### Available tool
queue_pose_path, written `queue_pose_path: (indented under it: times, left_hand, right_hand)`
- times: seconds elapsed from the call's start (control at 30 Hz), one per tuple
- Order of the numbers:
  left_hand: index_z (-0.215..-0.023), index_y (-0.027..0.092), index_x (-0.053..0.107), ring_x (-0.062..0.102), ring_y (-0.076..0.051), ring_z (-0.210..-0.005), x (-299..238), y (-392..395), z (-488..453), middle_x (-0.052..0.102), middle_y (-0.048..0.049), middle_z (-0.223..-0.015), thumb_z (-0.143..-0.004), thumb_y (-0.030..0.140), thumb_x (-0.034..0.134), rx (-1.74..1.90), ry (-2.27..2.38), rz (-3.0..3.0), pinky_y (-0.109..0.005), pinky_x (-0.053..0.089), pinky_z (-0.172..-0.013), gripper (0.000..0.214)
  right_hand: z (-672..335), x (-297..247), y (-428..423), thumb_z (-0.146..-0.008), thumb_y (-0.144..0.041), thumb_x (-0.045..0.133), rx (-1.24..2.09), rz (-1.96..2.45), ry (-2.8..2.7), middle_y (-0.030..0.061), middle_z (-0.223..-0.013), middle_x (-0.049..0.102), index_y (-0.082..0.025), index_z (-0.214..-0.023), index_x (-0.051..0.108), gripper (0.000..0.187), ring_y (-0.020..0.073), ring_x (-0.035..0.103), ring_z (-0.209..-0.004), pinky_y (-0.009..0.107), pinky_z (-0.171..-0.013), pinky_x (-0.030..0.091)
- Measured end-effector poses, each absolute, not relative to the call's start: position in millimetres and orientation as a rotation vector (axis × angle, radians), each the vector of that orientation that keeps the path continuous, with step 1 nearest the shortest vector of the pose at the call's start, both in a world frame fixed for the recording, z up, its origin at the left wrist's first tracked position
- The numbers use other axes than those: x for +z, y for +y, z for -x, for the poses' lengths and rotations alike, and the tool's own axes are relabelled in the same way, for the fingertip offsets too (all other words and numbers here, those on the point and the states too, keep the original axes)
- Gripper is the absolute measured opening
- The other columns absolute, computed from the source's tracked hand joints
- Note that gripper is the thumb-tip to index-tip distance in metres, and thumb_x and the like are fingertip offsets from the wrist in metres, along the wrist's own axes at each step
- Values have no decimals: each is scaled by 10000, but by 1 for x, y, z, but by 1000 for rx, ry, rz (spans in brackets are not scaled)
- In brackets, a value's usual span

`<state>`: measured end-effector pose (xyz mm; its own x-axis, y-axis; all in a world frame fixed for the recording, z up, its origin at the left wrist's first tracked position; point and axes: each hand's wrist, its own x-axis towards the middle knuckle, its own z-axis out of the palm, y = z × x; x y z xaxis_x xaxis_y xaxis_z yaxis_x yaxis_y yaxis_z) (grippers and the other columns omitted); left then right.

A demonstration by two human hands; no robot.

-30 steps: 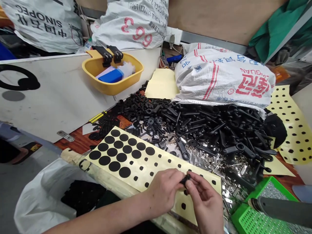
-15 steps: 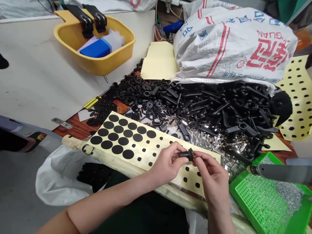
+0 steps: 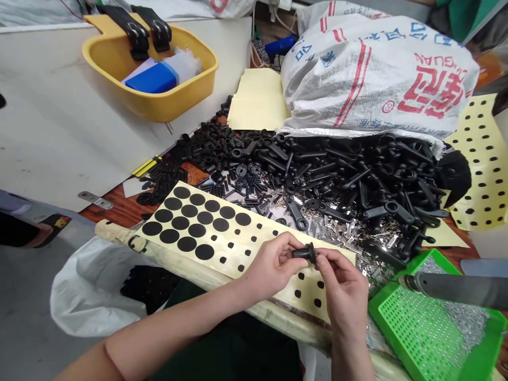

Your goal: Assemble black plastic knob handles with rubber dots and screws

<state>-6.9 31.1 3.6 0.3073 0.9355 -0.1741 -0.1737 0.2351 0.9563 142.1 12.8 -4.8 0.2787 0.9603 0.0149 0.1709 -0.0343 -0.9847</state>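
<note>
From the head view, we pinch a small black plastic fitting (image 3: 305,253) between the fingertips of our left hand (image 3: 273,264) and right hand (image 3: 343,288), just above a cream sheet of black adhesive dots (image 3: 234,241). A heap of black plastic parts (image 3: 357,180) lies beyond on the desk (image 3: 103,211).

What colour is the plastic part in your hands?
The plastic part is black, seen best in the head view.

Both hands (image 3: 309,275) pinch a black plastic part (image 3: 305,253).
</note>
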Motion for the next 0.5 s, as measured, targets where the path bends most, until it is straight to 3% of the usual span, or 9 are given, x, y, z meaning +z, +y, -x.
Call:
queue_pose_path:
  times: [0.17, 0.5]
  left_hand:
    - [-830, 154, 523, 501, -86, -611, 5, 30, 5, 541, 29, -685, -780, 168, 606, 965, 977, -1062, -212, 406, -568, 98]
    - [-790, 152, 534, 441, -71, -530, 3, 28, 9, 498, 43, -624, -773, 155, 581, 921, 957, -1132, -202, 353, -498, 50]
  right_hand:
    - [-150, -8, 12, -684, -350, 757, 992, 1437, -1160, 89, -1000, 724, -216, -1001, 718, 346, 203, 684, -876, 339, -769, 579]
    - [-151, -13, 9, -726, -265, 741, 862, 1300, -1402, 71, -941, 720, -235, -942, 738, 218, 194, 677, -873, 328, -761, 578]
